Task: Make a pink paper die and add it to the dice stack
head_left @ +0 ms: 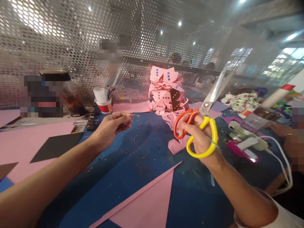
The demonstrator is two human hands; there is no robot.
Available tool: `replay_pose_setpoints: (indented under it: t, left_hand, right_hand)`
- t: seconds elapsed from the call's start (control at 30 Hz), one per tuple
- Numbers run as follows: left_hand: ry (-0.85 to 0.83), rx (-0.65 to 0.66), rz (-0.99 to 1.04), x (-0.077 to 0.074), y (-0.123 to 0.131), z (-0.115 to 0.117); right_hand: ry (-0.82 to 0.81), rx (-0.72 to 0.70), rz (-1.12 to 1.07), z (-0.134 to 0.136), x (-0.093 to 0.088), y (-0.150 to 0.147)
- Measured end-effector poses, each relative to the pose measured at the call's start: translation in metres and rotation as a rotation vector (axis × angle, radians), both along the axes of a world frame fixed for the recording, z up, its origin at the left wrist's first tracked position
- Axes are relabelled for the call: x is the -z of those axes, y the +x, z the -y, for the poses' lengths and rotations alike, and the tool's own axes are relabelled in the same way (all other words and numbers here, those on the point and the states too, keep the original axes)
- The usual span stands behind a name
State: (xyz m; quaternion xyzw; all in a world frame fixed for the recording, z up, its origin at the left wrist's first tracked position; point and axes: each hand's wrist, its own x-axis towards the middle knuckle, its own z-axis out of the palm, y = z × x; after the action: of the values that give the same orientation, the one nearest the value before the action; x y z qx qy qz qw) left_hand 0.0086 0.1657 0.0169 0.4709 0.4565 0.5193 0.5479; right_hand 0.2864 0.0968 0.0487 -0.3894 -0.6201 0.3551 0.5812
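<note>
My right hand [198, 134] grips a pair of scissors [204, 117] with one orange and one yellow handle loop; the steel blades point up and to the right, closed together. My left hand [114, 126] hovers above the blue table [133, 177], fingers curled toward a pinch; whether anything is in them I cannot make out. A pink paper triangle [152, 202] lies on the table in front of me. Behind the hands stands a pile of pink paper pieces [167, 91] with blue and brown dots.
A perforated metal screen [118, 38] closes the back. Pink and black paper sheets [40, 142] lie at left, with a dark-lidded jar [67, 93] and a red-and-white cup [103, 101]. At right are paper scraps [239, 101], a white cable [280, 158], and another person's hand [291, 139].
</note>
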Motion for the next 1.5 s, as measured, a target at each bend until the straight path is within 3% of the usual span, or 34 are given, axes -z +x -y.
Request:
replay_pose_setpoints:
  t: [0.43, 0.6, 0.83, 1.27, 1.5]
  left_hand:
    - [-0.015, -0.002, 0.014, -0.004, 0.001, 0.001]
    - [-0.012, -0.011, 0.019, -0.006, 0.001, 0.001]
    - [-0.003, 0.013, 0.005, 0.0, -0.003, -0.003]
    - [-0.086, -0.056, -0.03, 0.007, -0.007, -0.01]
    - [-0.093, -0.02, 0.001, 0.006, 0.001, -0.003]
  right_hand:
    - [-0.208, -0.197, 0.12, 0.007, 0.01, -0.008]
    - [-0.27, -0.186, 0.215, 0.011, 0.011, -0.01]
    - [-0.201, -0.107, 0.191, 0.008, 0.005, -0.005]
    - [-0.145, 0.005, 0.114, 0.0, 0.002, -0.002]
    - [-0.249, -0.122, 0.23, 0.007, 0.009, -0.01]
